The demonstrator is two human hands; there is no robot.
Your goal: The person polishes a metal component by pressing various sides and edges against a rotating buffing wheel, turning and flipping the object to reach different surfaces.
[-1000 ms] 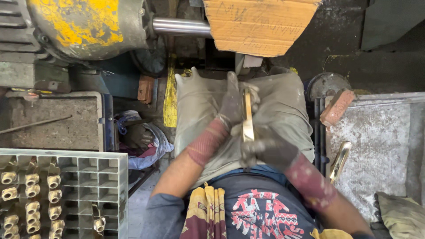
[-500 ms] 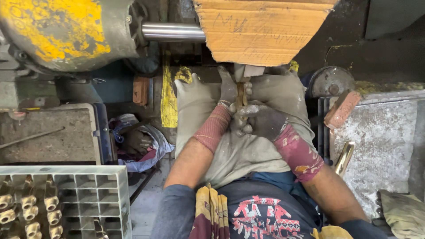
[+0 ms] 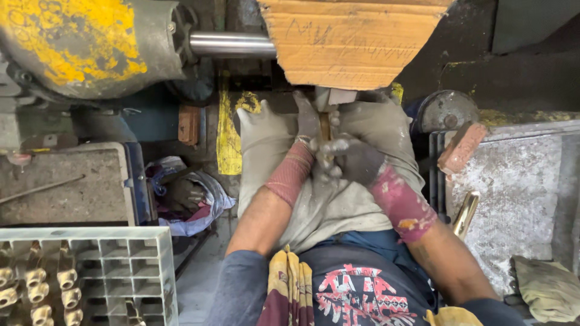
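Both gloved hands meet over a narrow brass piece (image 3: 325,128), pressing it up toward the underside of the cardboard-covered wheel guard (image 3: 353,42). The left hand (image 3: 308,124) reaches in from below with its fingers closed along the left side of the piece. The right hand (image 3: 350,160) sits just beneath, with its fingers (image 3: 329,148) curled around the lower end of the same piece. Two hands on so slim a thing probably give steadiness: one seems to guide the tip, the other to brace the tail. Only a thin strip of brass shows between the gloves, and its upper end is hidden under the cardboard, so I cannot tell what it touches there.

A thick pale cloth (image 3: 338,199) lies across the lap right under the fingers, seemingly as padding and to protect the clothing. The cuffs (image 3: 289,175) cover the wrists, likely for the same reason.

Away to the left of the fingers stands a grey plastic crate (image 3: 127,265) with brass fittings (image 3: 36,284) set upright in its cells, which keeps them apart from one another. To the right of the fingers, a single brass part (image 3: 465,214) leans at the edge of a dusty metal tray (image 3: 519,199). A steel shaft (image 3: 232,44) runs from the yellow motor (image 3: 84,42) above.
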